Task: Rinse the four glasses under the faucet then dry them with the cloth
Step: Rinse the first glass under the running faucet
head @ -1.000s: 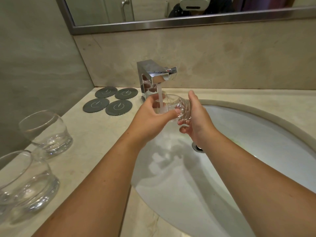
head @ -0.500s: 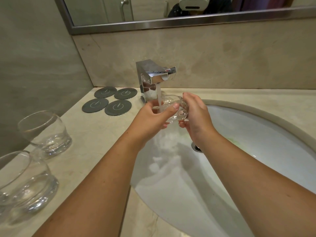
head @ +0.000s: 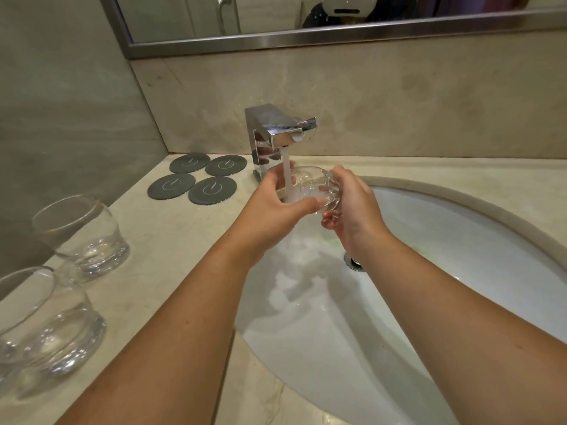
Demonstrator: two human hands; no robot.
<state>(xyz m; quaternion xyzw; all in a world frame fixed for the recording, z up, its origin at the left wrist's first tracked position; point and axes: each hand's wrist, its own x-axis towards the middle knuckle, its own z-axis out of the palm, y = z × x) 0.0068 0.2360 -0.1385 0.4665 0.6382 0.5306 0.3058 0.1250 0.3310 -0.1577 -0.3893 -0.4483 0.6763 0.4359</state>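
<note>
Over the white sink [head: 460, 246], right below the chrome faucet [head: 276, 130]: one clear glass [head: 310, 188], tipped on its side, thick base to the right. Catches the water stream [head: 287, 179] near its left end, the flow dropping straight from the spout onto it. Clamped from both sides. Left grip [head: 276, 210] curled round the left end of the glass, thumb stretched along the near wall, fingers wrapped behind. Right grip [head: 352, 207] curled round the base, thumb on top, fingertips peeking out underneath. Both forearms bare, stretched in from the lower edge across the basin. Below the right wrist, partly hidden by it, the metal drain [head: 352, 263].

On the pale stone desk [head: 171, 240], left of the sink and apart from it: two more glasses, both upright, mouths up. Farther glass [head: 82, 234] close to the side wall; nearer glass [head: 43, 326] just in front of it, by the lower left corner. Near each other, but cannot tell whether touching. Behind them, just beside the faucet's foot: four round dark coasters [head: 212, 190], flat in a two-by-two cluster, each with a pale mark in the middle. Above the backsplash, a metal-framed mirror [head: 260, 13].
</note>
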